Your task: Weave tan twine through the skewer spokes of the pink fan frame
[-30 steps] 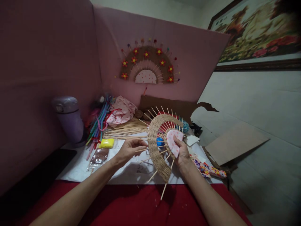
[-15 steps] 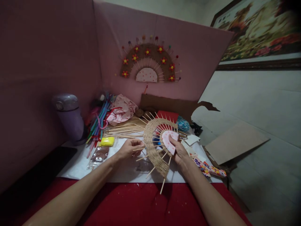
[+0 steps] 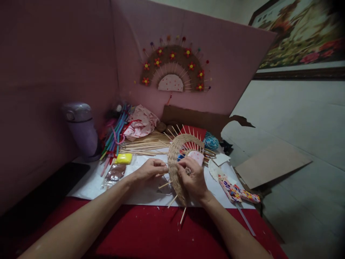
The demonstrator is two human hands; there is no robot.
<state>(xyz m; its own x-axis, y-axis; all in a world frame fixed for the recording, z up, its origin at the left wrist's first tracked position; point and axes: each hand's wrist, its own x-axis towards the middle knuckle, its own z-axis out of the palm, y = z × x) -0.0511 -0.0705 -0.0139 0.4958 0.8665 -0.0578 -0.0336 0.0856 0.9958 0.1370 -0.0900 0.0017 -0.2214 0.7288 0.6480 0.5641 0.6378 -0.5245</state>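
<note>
Between my hands is a half-round fan [image 3: 175, 154] of twine-wrapped band and thin wooden sticks, tilted on its side above the white paper. A pink dotted half-circle [image 3: 196, 157] forms its centre, partly covered by my right hand. My left hand [image 3: 154, 169] pinches a stick poking out from the band's outer edge. Closed on the band's inner side, my right hand [image 3: 192, 176] has its thumb and forefinger against the twine. Whether it also grips a stick there is hidden.
A finished flowered fan [image 3: 172, 64] hangs on the pink board. Behind lie loose sticks [image 3: 145, 143], pink dotted cloth [image 3: 141, 122], pipe cleaners [image 3: 115, 126] and blue yarn [image 3: 211, 141]. A purple bottle [image 3: 82, 129] and yellow clay packet [image 3: 124, 158] sit left; flowered fabric [image 3: 231, 189] lies right.
My right hand has shifted from the pink dotted centre to the inner side of the twine band. My left hand stays at the sticks on the outer edge.
</note>
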